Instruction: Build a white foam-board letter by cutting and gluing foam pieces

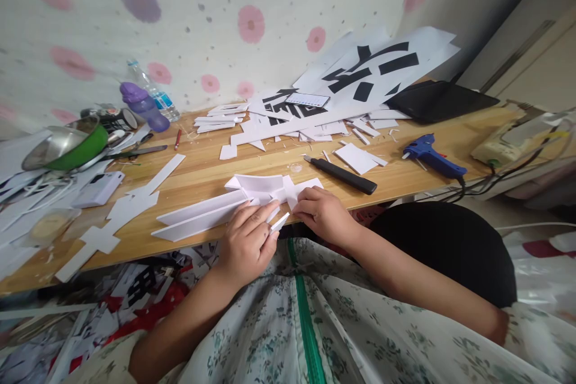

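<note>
At the table's front edge lies a white foam-board shape [202, 211] with thin upright walls standing along its outline. My left hand [249, 240] is closed on its middle, fingers over the walls and thumb low beside a short white strip [279, 223]. My right hand [326, 214] pinches the near right edge of the same shape, fingertips bent inward and partly hidden. Just beyond the right hand lies a black-handled cutter knife [344, 175], blade pointing left. A blue hot-glue gun [432, 156] rests on its side farther right.
A flat white cut-out [130, 210] lies to the left. Printed sheets [378, 72], white offcuts [357, 158] and a black laptop [443, 101] are at the back. A green bowl [76, 153], purple bottle [143, 106] and power strip [499, 141] stand toward the sides. Scraps fill the space below.
</note>
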The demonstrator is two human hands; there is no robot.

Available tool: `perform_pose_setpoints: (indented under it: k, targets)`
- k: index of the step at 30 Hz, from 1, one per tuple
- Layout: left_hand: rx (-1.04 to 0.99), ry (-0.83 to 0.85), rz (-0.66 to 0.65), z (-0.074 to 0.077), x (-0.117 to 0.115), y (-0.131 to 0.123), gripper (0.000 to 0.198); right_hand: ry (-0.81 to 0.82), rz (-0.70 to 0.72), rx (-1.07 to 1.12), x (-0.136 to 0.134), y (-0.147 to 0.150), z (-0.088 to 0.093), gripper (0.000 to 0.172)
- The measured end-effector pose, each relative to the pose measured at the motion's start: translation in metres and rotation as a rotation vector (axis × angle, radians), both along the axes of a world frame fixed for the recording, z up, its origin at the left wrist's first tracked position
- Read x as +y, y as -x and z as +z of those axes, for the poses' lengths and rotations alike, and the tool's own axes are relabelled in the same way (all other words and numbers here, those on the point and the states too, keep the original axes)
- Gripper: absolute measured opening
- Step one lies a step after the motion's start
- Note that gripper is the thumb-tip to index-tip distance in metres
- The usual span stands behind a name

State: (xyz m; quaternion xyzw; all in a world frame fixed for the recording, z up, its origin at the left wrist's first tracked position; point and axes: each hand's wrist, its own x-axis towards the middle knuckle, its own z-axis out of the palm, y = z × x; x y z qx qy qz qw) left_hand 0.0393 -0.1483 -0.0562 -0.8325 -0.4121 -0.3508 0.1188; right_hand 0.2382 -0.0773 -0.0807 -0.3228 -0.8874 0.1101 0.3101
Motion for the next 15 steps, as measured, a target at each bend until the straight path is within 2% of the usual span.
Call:
perform_pose_setpoints:
  k: [9,15]
  targets:
    - [-0.008,0.013,-0.013,-0.0011,-0.0001,0.0009,0.018,0.067,0.012,0.047,0.0056,-0.0036,-0.0011,0.011]
    - [-0.017,0.013,-0.017,-0.0014,0.0002,-0.0004,0.017,0.055,0.027,-0.025,0.0065,0.0022,0.0031,0.011]
